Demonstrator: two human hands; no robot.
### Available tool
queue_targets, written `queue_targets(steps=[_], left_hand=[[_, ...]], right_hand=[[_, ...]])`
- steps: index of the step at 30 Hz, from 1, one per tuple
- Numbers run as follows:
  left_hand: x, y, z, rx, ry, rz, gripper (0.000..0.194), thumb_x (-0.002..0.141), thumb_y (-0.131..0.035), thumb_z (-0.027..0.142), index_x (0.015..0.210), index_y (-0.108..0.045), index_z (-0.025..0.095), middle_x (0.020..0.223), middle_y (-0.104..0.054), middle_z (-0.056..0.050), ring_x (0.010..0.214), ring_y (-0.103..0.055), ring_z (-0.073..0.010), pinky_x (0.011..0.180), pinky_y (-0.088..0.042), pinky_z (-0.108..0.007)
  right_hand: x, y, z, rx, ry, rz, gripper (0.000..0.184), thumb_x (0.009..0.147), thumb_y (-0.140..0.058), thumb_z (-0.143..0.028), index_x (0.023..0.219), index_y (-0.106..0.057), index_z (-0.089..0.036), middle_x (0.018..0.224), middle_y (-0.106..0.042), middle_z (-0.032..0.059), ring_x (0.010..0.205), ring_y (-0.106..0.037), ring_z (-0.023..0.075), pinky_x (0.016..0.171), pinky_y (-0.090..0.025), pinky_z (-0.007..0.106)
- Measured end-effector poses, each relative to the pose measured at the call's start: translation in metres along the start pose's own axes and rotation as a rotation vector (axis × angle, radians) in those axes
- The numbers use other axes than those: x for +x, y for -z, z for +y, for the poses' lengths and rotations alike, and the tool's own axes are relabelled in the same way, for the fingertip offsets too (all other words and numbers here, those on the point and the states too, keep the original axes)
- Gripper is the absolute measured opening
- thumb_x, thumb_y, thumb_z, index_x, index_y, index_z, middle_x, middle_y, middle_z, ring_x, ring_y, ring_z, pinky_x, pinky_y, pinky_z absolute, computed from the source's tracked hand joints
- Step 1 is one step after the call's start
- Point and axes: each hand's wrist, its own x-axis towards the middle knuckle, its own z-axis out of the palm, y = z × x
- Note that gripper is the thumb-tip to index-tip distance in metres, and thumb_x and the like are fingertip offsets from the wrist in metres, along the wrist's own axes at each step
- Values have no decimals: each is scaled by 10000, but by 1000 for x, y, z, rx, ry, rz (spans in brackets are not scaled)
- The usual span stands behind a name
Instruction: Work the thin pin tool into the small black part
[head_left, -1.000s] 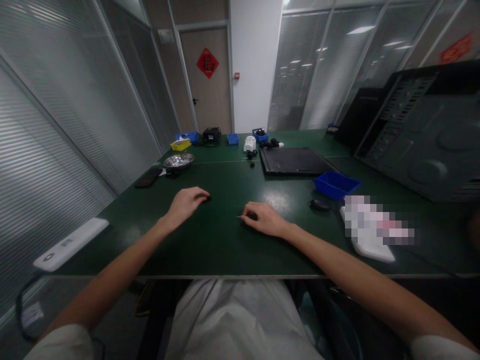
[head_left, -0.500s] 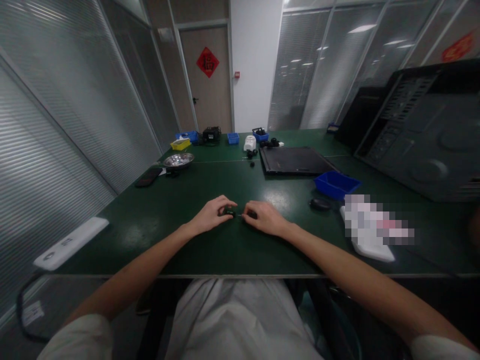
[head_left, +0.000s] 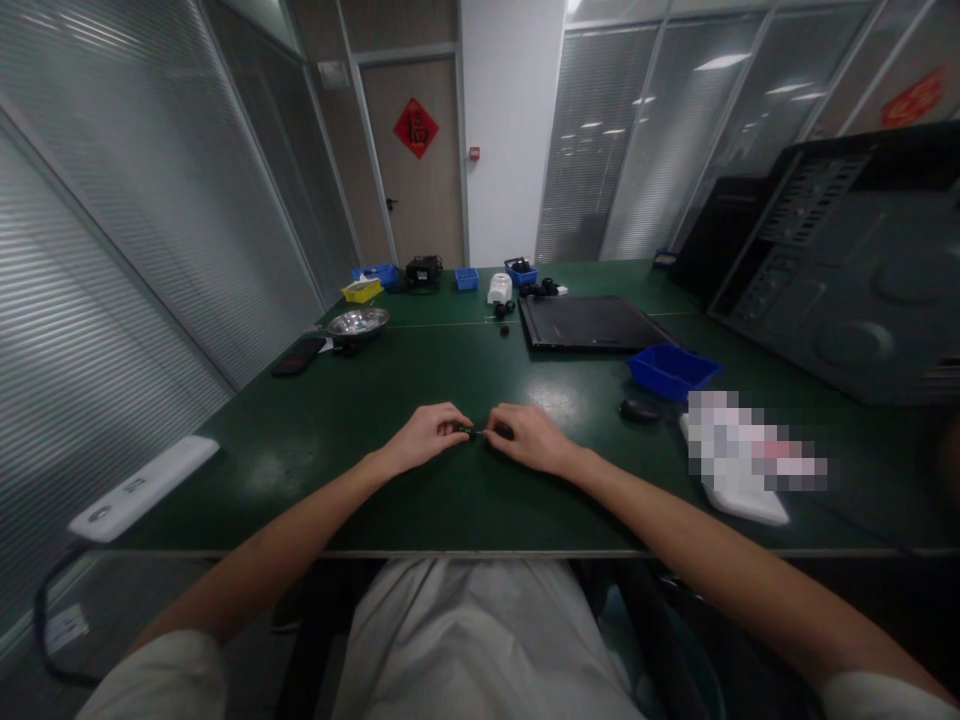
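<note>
My left hand (head_left: 426,437) pinches a small black part (head_left: 468,431) between thumb and fingers, low over the green table top. Its exact kind is too small and too covered to make out. Facing it, my right hand (head_left: 531,434) is closed on a slim tool with a thin metal shaft (head_left: 481,432) and a dark handle, which looks like a small screwdriver. The shaft points left and its tip meets the black part, though I cannot tell whether it sits inside it. Most of the handle is hidden in my right fingers.
A blue tray (head_left: 673,372), a black computer mouse (head_left: 640,410) and a white pad (head_left: 739,490) lie to the right. Behind are a closed laptop (head_left: 596,322) and a metal bowl (head_left: 358,323). A power strip (head_left: 146,487) lies left; a large computer case (head_left: 847,260) stands right.
My left fingers have closed further round the black part, which has turned and shows less now. It sits slightly nearer the shaft. My right hand has hardly moved.
</note>
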Motion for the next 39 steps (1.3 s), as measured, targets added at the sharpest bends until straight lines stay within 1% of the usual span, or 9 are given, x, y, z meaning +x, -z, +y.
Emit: queue_targets(steps=[8, 14, 16, 19, 21, 26, 31, 35, 39], left_hand=[[-2, -2, 1, -46, 8, 28, 273, 944, -679, 365, 1096, -789, 166, 1028, -707, -90, 818, -625, -163, 737, -479, -264], [0, -6, -2, -269, 114, 43, 293, 922, -705, 329, 1126, -767, 127, 1039, -720, -102, 769, -659, -159, 704, -515, -266], [0, -6, -1, -226, 91, 52, 274, 917, -712, 322, 1103, -778, 132, 1018, -721, -97, 784, -653, -162, 719, -509, -268], [-1, -4, 1, -83, 14, 60, 229, 914, -719, 311, 1062, -801, 158, 988, -717, -84, 798, -624, -158, 730, -480, -263], [-1, -4, 2, -46, -8, 50, 223, 917, -714, 312, 1056, -806, 164, 977, -712, -82, 789, -614, -155, 720, -470, -259], [-1, -5, 2, -93, 79, 60, 277, 903, -722, 361, 1067, -804, 155, 947, -724, -84, 772, -631, -162, 710, -484, -265], [0, -6, 3, -189, 150, 60, 313, 893, -723, 374, 1096, -787, 144, 982, -747, -94, 816, -666, -180, 730, -511, -269], [0, -5, 3, -108, 100, 63, 327, 901, -719, 397, 1095, -795, 146, 941, -734, -91, 780, -637, -170, 702, -482, -263], [0, -5, 3, -57, 33, 43, 291, 916, -710, 379, 1076, -803, 154, 942, -717, -85, 763, -609, -157, 697, -461, -258]], right_hand=[[-2, 1, 1, 46, 23, 10, 99, 971, -617, -290, 956, -659, -202, 914, -662, 22, 770, -585, 147, 702, -375, 263], [-2, -2, 3, 111, 67, 82, 124, 998, -591, -301, 951, -631, -194, 884, -638, 12, 768, -572, 140, 703, -389, 253], [-2, -2, 3, 102, 74, 81, 128, 1001, -588, -303, 948, -628, -194, 880, -632, 10, 766, -570, 139, 704, -387, 253], [-3, 0, 1, 55, 78, 38, 113, 991, -598, -296, 953, -637, -197, 889, -638, 12, 758, -571, 140, 700, -378, 256], [-3, 1, 0, 34, 78, 12, 103, 984, -602, -287, 958, -645, -198, 903, -647, 19, 763, -578, 144, 705, -377, 259], [-3, 0, 1, 63, 68, 34, 108, 991, -597, -293, 968, -645, -200, 910, -652, 23, 778, -584, 151, 717, -391, 262], [-2, -1, 2, 113, 79, 65, 123, 1003, -582, -306, 973, -638, -201, 901, -643, 22, 767, -572, 149, 707, -396, 260], [-2, 1, 2, 77, 68, 52, 111, 990, -593, -295, 952, -641, -202, 894, -644, 21, 769, -574, 149, 714, -388, 260], [-2, 3, 1, 26, 63, 5, 96, 970, -614, -286, 948, -661, -206, 907, -659, 21, 769, -583, 150, 701, -368, 261]])
